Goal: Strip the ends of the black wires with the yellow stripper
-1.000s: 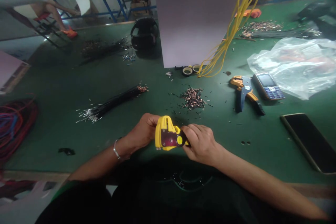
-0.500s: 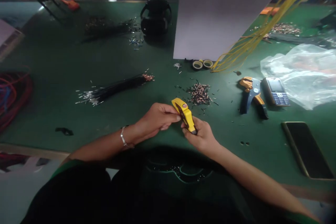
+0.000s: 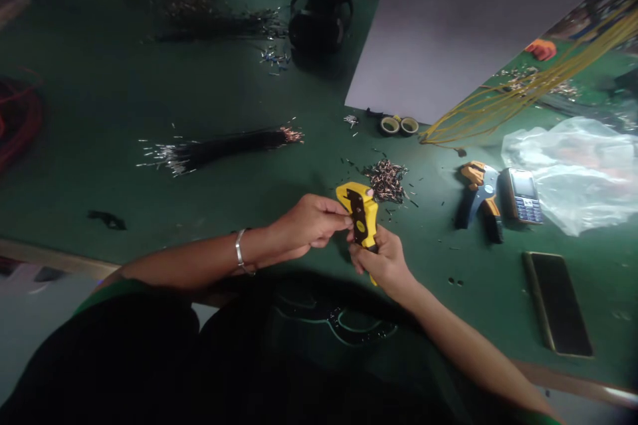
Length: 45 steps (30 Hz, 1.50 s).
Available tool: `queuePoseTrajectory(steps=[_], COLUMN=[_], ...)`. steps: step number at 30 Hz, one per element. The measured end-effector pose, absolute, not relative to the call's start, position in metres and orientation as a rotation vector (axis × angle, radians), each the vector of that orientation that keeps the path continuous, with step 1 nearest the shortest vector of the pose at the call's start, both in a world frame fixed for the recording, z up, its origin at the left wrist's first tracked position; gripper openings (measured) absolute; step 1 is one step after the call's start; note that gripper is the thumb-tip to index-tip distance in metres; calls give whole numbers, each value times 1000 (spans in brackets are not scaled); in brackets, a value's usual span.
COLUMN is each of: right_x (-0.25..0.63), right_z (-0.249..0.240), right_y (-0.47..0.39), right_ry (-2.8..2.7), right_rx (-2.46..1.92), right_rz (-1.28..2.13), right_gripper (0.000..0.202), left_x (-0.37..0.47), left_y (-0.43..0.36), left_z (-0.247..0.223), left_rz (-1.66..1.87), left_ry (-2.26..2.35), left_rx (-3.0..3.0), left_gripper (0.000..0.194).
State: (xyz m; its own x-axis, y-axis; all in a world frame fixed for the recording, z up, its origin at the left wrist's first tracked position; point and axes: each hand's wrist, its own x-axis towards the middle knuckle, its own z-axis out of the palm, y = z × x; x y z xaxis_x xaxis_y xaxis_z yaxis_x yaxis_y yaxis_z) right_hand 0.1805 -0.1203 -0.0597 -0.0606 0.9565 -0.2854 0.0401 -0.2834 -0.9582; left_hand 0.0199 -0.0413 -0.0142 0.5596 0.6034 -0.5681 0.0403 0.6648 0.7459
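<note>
My right hand is closed round the handles of a yellow and black crimping tool, its head pointing up and away from me. Thumb and forefinger of my left hand are pinched at the tool's left side; whatever is between them is too small to make out. Just beyond the tool lies a pile of short copper-tipped wire offcuts. A bundle of black wires rests further left, with bare copper ends at its right and silvery ends at its left.
To the right are orange-and-dark wire strippers, a keypad phone, a smartphone and a clear plastic bag. Two tape rolls sit beside a large pale panel and yellow wires. A black headset stands at the back.
The crimping tool has turned so that its flat side faces me more. My left hand stays pinched beside it. The whole view has shifted and tilted slightly.
</note>
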Motion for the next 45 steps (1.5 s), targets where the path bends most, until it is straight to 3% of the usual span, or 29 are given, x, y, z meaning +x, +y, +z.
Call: queuePoseTrajectory(steps=[6,15,31,37,45], right_x=[187,193,203,213,208], right_z=[-59,-64,-63,-66,-74], right_y=[-119,-117,-109,-99,-102], right_ry=[-1549,-1382,-1274,-973,-963], right_rx=[-1517,-1343,-1256,-1227,-1088], right_rz=[1120,1510,1696,1553,1663], right_gripper=[11,10,13,13,21], left_x=[16,11,4,0,1], left_y=[-44,-41,-44,-46,-35], left_z=[-11,-14,-10,-4,-9], left_rz=[335,291,253,297,347], left_ry=[990,991,1003,1048,1075], left_rx=[810,883,932,955,866], left_gripper=[6,4,5,3,9])
